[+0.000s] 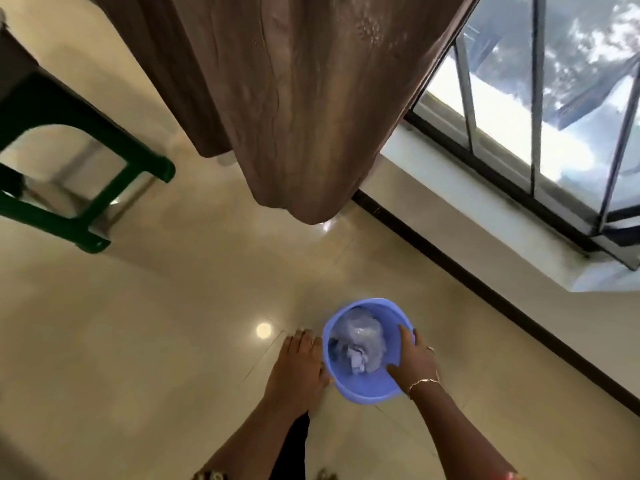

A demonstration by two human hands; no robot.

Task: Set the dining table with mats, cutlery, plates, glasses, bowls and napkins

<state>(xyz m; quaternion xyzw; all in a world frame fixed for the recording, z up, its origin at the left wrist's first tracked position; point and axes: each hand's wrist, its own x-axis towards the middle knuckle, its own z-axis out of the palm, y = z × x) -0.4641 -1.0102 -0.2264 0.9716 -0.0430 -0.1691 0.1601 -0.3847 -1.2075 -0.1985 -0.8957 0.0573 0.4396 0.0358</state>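
Nearest us we count two hands: the left hand [298, 362] lies with fingers straight against the outer left wall of the one blue basin [363, 393]; the right hand [415, 358] grasps the basin's right rim, thumb inside, with one bracelet [424, 382] at its wrist; in the basin sits one crumpled pale bundle [363, 341]; the basin is low at the floor [138, 341]; beyond we see one brown curtain [294, 98], one green stool [86, 209] and one barred window [536, 116].
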